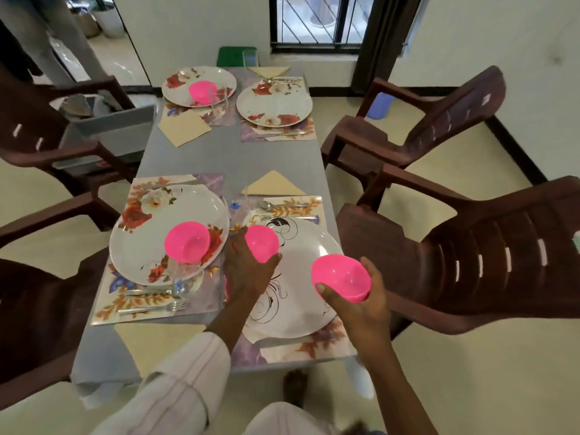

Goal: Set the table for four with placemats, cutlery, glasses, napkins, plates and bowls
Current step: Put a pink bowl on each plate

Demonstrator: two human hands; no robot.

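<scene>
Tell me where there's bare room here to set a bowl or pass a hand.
Widest bare patch: the middle strip of the grey table, between the far napkin and the near folded napkin. The far right plate holds no bowl. Crowded: the near right plate, where the left hand grips a pink bowl and the right hand holds a second bowl.

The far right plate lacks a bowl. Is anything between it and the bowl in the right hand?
Nothing visible. Only a napkin and cutlery lie flat on the table between the bowl and that bare plate.
</scene>
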